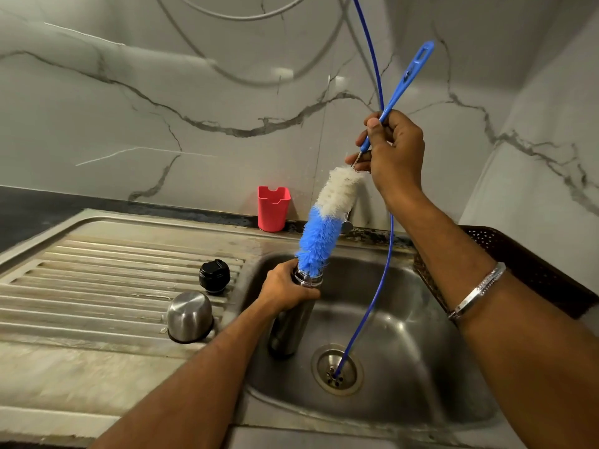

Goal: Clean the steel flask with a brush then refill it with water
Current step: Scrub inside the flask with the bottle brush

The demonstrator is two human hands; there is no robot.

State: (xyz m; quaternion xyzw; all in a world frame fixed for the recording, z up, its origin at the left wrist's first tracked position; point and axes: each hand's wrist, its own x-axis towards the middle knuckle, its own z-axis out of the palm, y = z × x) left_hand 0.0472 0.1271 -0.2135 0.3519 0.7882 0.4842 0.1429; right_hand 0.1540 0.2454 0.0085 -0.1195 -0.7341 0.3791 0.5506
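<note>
My left hand [285, 288] grips the steel flask [291, 328] near its open neck and holds it upright over the sink basin [421, 367]. A bottle brush [327, 222] with blue and white bristles has its blue tip in the flask's mouth; most of the bristles are outside. My right hand [393, 153] pinches the brush's blue handle just above the bristles, up and to the right of the flask. The flask's steel cup [189, 315] and black stopper [214, 275] stand on the ribbed drainboard to the left.
A thin blue hose [385, 254] hangs from above down to the sink drain [337, 369]. A red plastic holder [273, 208] stands against the marble wall behind the sink. A dark perforated basket [525, 264] sits at the right, behind my right forearm.
</note>
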